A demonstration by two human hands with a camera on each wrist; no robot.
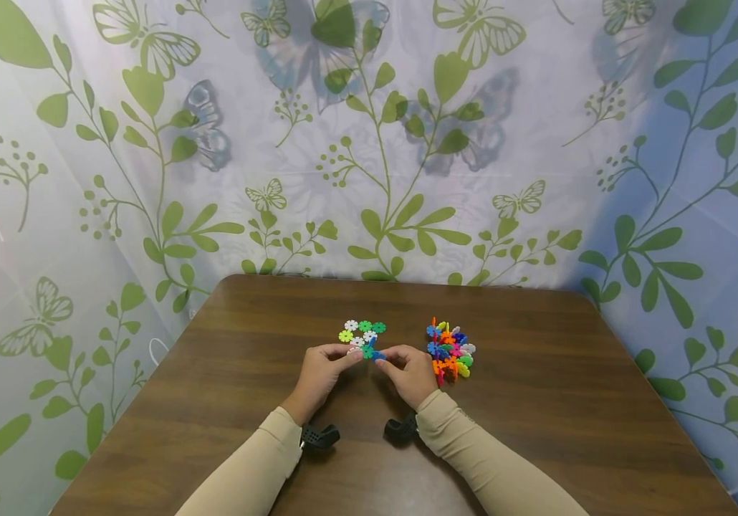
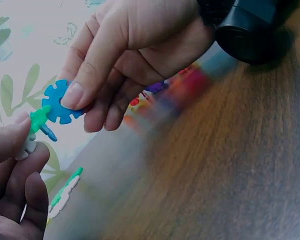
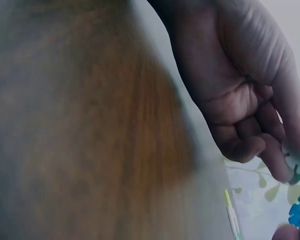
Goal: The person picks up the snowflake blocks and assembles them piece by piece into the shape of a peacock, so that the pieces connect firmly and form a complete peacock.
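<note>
My left hand (image 1: 319,373) pinches a white flower-shaped snap disc (image 2: 27,148) between thumb and fingers. Joined to that disc is a green one (image 2: 39,119), and another blue piece (image 2: 49,133) sticks out edge-on below the green. On the right, my other hand (image 1: 417,374) pinches a blue notched disc (image 2: 56,106) by its edge, thumb flat on its face. The blue disc meets the green one at the rim. Both hands face each other over the table; in the right wrist view, the right hand shows only as fingertips (image 3: 287,233) at the corner.
Just beyond the hands lie several flat discs: white (image 1: 351,325), green (image 1: 378,327) and lime (image 1: 346,335). A pile of mixed-colour discs (image 1: 450,348) sits right of the right hand. The brown wooden table (image 1: 537,408) ends at a leaf-patterned curtain (image 1: 395,143).
</note>
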